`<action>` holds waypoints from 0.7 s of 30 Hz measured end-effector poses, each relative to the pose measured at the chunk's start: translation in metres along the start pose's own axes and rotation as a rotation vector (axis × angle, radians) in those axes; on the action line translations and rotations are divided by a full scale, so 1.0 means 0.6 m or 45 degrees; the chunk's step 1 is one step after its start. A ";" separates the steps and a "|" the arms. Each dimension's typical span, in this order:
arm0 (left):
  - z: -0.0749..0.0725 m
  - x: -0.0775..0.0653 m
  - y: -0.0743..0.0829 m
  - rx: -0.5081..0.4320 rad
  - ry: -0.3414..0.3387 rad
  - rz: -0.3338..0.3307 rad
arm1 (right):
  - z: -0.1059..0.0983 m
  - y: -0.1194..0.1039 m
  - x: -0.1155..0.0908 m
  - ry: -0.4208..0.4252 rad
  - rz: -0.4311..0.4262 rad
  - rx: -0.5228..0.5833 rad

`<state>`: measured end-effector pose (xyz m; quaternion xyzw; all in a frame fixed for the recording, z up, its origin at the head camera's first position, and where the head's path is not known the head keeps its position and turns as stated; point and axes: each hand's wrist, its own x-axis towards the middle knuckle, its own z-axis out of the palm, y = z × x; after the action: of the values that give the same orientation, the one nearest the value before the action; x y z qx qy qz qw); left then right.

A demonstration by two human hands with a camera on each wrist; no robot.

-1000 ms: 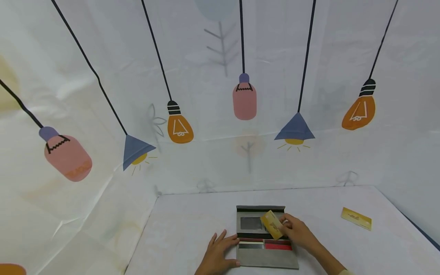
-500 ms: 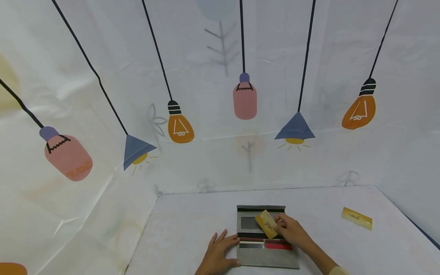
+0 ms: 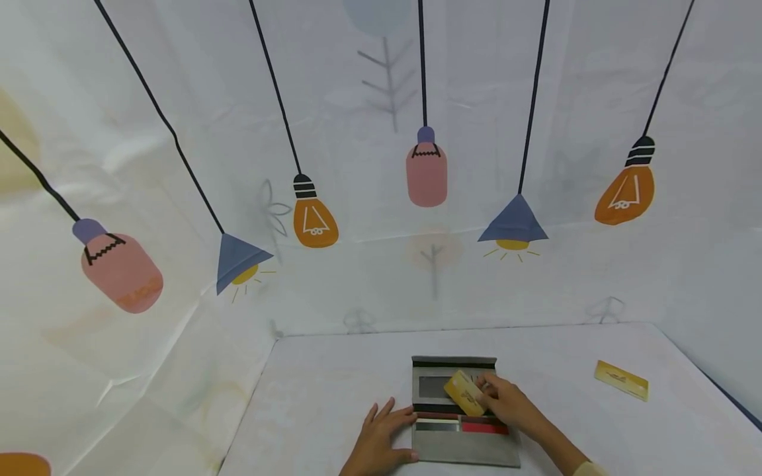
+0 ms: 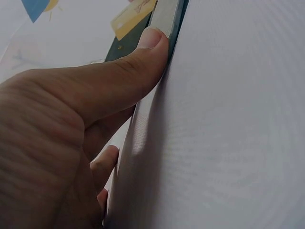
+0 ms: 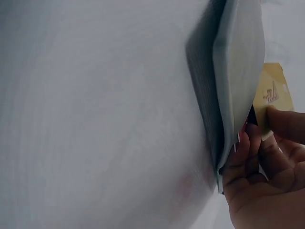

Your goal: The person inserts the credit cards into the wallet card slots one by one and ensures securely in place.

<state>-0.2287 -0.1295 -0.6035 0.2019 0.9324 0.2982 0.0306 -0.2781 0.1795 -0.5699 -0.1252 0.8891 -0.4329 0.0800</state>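
Note:
A long grey wallet (image 3: 464, 451) lies unfolded on the table, with a dark window in its far half and card slots in its near half. A red card (image 3: 485, 428) shows in the right slot. My right hand (image 3: 506, 403) pinches a yellow-gold card (image 3: 464, 393) between thumb and fingers, tilted over the middle of the wallet. In the right wrist view the gold card (image 5: 274, 93) stands out beyond the wallet's thick edge (image 5: 240, 52). My left hand (image 3: 381, 439) rests at the wallet's left edge, fingers spread, its thumb (image 4: 151, 45) pressing the near corner.
Another gold card (image 3: 622, 380) lies flat on the white table (image 3: 333, 370), off to the right. A white wall sheet printed with hanging lamps (image 3: 426, 173) rises behind the table and along its left side.
My right hand has shifted slightly left with the gold card, then lowered it a little toward the wallet. The left hand and the wallet stay in place.

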 end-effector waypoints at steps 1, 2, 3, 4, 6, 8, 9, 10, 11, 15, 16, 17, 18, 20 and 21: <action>0.000 0.000 0.000 0.000 0.002 0.001 | -0.001 0.001 0.000 -0.005 0.003 -0.003; 0.001 -0.001 -0.001 0.005 0.004 0.002 | -0.001 0.002 -0.001 -0.013 0.000 -0.009; 0.001 -0.001 -0.001 0.005 0.005 0.002 | -0.002 0.002 -0.001 -0.017 -0.002 -0.018; 0.001 -0.001 0.000 0.003 0.007 0.005 | -0.003 0.002 -0.001 -0.020 -0.002 -0.024; 0.000 -0.002 0.000 0.000 0.006 0.011 | -0.006 0.002 -0.003 -0.026 -0.004 -0.039; -0.001 -0.002 0.002 -0.003 0.006 0.013 | -0.010 0.003 -0.003 -0.034 -0.019 -0.067; -0.001 -0.002 0.002 -0.006 0.006 0.013 | -0.012 0.004 -0.004 -0.038 -0.025 -0.084; -0.002 -0.002 0.003 -0.006 0.004 0.012 | -0.014 0.005 -0.004 -0.044 -0.037 -0.107; -0.002 -0.002 0.003 -0.003 0.003 0.011 | -0.017 0.006 -0.005 -0.049 -0.047 -0.132; -0.002 -0.001 0.002 0.016 0.005 0.019 | -0.030 0.013 -0.011 -0.066 -0.083 -0.224; -0.002 -0.001 0.001 0.023 0.012 0.028 | -0.034 0.015 -0.013 -0.072 -0.092 -0.235; -0.001 -0.001 0.000 0.035 0.020 0.040 | -0.037 0.016 -0.015 -0.077 -0.099 -0.243; -0.001 -0.001 -0.001 0.045 0.030 0.052 | -0.040 0.017 -0.016 -0.081 -0.109 -0.248; 0.000 -0.003 -0.002 0.055 0.047 0.070 | -0.046 0.020 -0.018 -0.095 -0.123 -0.251; 0.001 -0.003 -0.002 0.061 0.053 0.076 | -0.047 0.021 -0.019 -0.101 -0.125 -0.249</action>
<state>-0.2273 -0.1306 -0.6050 0.2239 0.9333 0.2806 -0.0027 -0.2762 0.2115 -0.5618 -0.1928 0.9161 -0.3421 0.0814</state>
